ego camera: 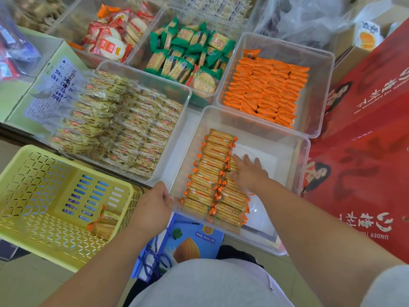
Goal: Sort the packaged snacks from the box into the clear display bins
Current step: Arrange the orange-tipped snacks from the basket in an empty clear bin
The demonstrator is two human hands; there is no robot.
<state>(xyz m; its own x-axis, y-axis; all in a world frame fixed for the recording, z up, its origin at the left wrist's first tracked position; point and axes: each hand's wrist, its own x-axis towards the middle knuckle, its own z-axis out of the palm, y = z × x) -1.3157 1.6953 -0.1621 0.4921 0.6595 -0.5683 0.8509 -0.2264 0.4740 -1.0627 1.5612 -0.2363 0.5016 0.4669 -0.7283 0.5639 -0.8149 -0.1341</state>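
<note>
Neatly, orange-ended cracker packs lie in two rows along the left of the near clear bin. They look light, crinkly and slippery, with brittle contents, so they are best pinched by the crimped ends or lifted flat. The right hand lies on the right row, fingers straight and spread. The left hand curls over the bin's near-left rim. Further left, a yellow basket holds a few more.
</note>
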